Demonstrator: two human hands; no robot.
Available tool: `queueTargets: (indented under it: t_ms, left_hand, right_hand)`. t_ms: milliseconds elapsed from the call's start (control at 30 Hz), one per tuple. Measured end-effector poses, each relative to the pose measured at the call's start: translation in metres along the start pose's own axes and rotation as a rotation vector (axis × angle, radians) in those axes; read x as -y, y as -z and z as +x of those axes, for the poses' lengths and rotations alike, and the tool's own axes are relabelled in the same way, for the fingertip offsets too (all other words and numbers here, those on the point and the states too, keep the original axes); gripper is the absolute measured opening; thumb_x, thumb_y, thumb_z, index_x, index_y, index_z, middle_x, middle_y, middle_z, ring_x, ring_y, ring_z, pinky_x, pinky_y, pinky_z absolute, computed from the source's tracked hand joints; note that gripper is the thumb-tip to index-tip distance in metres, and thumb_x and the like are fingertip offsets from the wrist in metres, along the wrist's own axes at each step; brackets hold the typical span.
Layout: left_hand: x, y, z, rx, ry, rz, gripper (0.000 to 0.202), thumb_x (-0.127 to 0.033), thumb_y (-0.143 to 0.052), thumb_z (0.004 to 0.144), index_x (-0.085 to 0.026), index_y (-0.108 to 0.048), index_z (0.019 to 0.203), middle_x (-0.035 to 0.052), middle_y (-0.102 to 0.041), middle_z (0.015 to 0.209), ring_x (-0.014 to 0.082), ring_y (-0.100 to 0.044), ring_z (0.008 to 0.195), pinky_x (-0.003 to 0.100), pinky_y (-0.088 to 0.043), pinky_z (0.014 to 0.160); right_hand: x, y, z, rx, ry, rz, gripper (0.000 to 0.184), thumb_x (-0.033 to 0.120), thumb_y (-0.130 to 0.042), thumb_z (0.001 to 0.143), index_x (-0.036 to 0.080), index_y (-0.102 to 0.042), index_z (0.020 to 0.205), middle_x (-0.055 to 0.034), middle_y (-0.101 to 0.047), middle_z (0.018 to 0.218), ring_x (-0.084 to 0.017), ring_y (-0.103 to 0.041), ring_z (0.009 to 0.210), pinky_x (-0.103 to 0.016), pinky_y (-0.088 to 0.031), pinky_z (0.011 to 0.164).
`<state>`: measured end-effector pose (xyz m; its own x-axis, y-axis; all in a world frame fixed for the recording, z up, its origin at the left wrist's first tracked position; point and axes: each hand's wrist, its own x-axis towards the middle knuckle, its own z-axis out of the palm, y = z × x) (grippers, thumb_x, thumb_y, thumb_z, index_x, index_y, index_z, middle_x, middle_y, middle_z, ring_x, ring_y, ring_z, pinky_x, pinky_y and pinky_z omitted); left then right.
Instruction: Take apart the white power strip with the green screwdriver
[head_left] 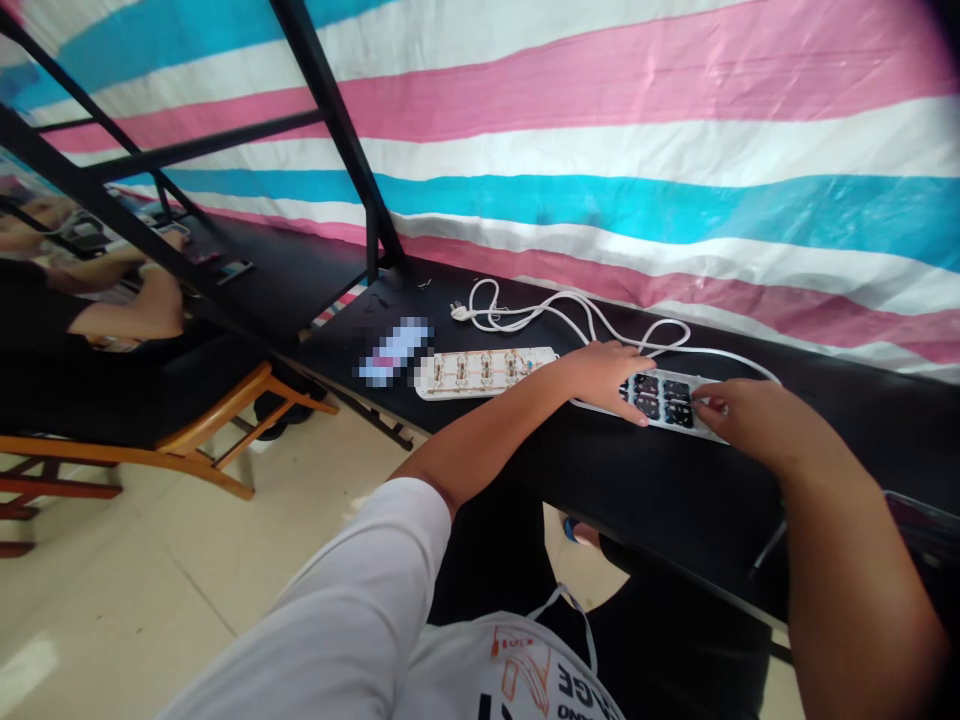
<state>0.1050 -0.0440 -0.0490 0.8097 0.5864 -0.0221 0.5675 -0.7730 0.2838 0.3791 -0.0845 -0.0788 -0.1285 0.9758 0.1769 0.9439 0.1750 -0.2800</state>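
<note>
My left hand (pixel 600 378) lies over the left end of a white power strip (pixel 660 402) with black socket faces, its fingers spread across the casing. My right hand (pixel 750 425) comes in from the right, its fingertips pressing on the strip's sockets. To the left of my left hand lies a second white power strip (pixel 484 372) with its cover off, showing metal contacts and coloured wires. A white cable (pixel 555 310) loops behind both strips and ends in a plug (pixel 461 312). A pixelated flat object (pixel 394 350) lies further left and cannot be identified.
The strips rest on a black table (pixel 847 450) backed by a striped pink, blue and white tarpaulin (pixel 600 120). A black metal frame (pixel 330 130) rises at its back. A seated person (pixel 97 320) works at the left, near a wooden chair (pixel 217 440).
</note>
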Motion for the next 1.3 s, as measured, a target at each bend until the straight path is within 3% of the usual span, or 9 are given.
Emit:
queueTargets:
  t_ms: [100, 233, 333, 500, 667, 800, 1033, 1167, 1300]
  left_hand:
    - [0.0, -0.001, 0.0, -0.004, 0.001, -0.003, 0.095, -0.068, -0.074, 0.086, -0.013, -0.05, 0.159, 0.0202, -0.058, 0.157, 0.0384, -0.052, 0.145, 0.046, -0.043, 0.117]
    - [-0.001, -0.001, 0.0, 0.004, 0.014, -0.002, 0.096, -0.069, -0.074, 0.086, -0.013, -0.048, 0.16, 0.02, -0.055, 0.16, 0.0388, -0.048, 0.148, 0.046, -0.043, 0.118]
    - [-0.002, 0.002, -0.001, 0.02, 0.014, -0.012, 0.098, -0.07, -0.073, 0.086, -0.014, -0.047, 0.161, 0.0197, -0.054, 0.162, 0.0387, -0.047, 0.149, 0.046, -0.042, 0.119]
    - [-0.003, 0.004, -0.002, 0.024, 0.021, -0.017, 0.097, -0.069, -0.073, 0.086, -0.014, -0.047, 0.161, 0.0195, -0.054, 0.161, 0.0387, -0.047, 0.149, 0.046, -0.041, 0.119]
    - [-0.002, 0.002, -0.001, 0.016, 0.008, -0.008, 0.098, -0.07, -0.073, 0.086, -0.011, -0.048, 0.16, 0.02, -0.057, 0.157, 0.0386, -0.051, 0.145, 0.046, -0.044, 0.117]
    - [-0.001, 0.0, 0.0, 0.004, 0.0, 0.02, 0.103, -0.067, -0.08, 0.081, -0.01, -0.047, 0.161, 0.0215, -0.053, 0.161, 0.0395, -0.046, 0.151, 0.048, -0.039, 0.122]
    - [-0.002, -0.001, 0.001, -0.018, -0.006, 0.038, 0.099, -0.063, -0.081, 0.081, -0.01, -0.05, 0.158, 0.0235, -0.053, 0.161, 0.0407, -0.045, 0.153, 0.05, -0.039, 0.122]
    - [-0.001, -0.001, 0.0, -0.018, -0.006, 0.033, 0.098, -0.064, -0.08, 0.082, -0.011, -0.05, 0.159, 0.0237, -0.052, 0.162, 0.0409, -0.045, 0.152, 0.05, -0.04, 0.12]
    - [0.0, -0.002, 0.001, -0.008, -0.007, 0.028, 0.101, -0.065, -0.079, 0.082, -0.01, -0.048, 0.161, 0.0235, -0.051, 0.164, 0.0398, -0.044, 0.154, 0.05, -0.037, 0.124]
  right_hand:
    - [0.003, 0.007, 0.0, 0.209, 0.072, -0.211, 0.019, 0.029, -0.077, 0.084, 0.028, -0.085, 0.101, -0.0073, -0.081, 0.09, -0.027, -0.073, 0.08, -0.037, -0.045, 0.071]
    - [0.01, 0.016, -0.001, 0.294, 0.075, -0.295, 0.034, 0.032, -0.065, 0.093, 0.03, -0.082, 0.122, -0.0077, -0.084, 0.107, -0.031, -0.077, 0.096, -0.038, -0.049, 0.077]
    - [0.014, 0.02, -0.001, 0.336, 0.061, -0.329, 0.033, 0.034, -0.061, 0.096, 0.028, -0.081, 0.121, -0.0081, -0.083, 0.108, -0.032, -0.077, 0.098, -0.038, -0.048, 0.079]
    - [0.017, 0.021, 0.002, 0.398, 0.12, -0.391, 0.027, 0.031, -0.056, 0.102, 0.019, -0.08, 0.104, -0.0142, -0.08, 0.104, -0.032, -0.075, 0.096, -0.039, -0.047, 0.081]
    - [0.014, 0.017, 0.0, 0.364, 0.15, -0.384, 0.028, 0.027, -0.056, 0.103, 0.015, -0.08, 0.112, -0.0168, -0.077, 0.108, -0.033, -0.074, 0.101, -0.039, -0.049, 0.087]
    - [0.011, 0.013, -0.003, 0.291, 0.129, -0.368, 0.031, 0.028, -0.055, 0.104, 0.017, -0.081, 0.117, -0.0182, -0.076, 0.116, -0.031, -0.074, 0.098, -0.038, -0.049, 0.083]
    - [0.013, 0.012, -0.003, 0.248, 0.071, -0.328, 0.027, 0.027, -0.071, 0.095, 0.021, -0.08, 0.12, -0.0135, -0.081, 0.103, -0.031, -0.075, 0.095, -0.036, -0.044, 0.074]
    - [0.013, 0.011, -0.003, 0.205, 0.056, -0.303, 0.024, 0.03, -0.075, 0.093, 0.022, -0.081, 0.115, -0.0105, -0.081, 0.097, -0.027, -0.074, 0.089, -0.034, -0.045, 0.075]
    - [0.014, 0.013, -0.003, 0.177, 0.076, -0.322, 0.022, 0.034, -0.073, 0.095, 0.019, -0.084, 0.107, -0.0128, -0.081, 0.097, -0.028, -0.075, 0.093, -0.036, -0.05, 0.08]
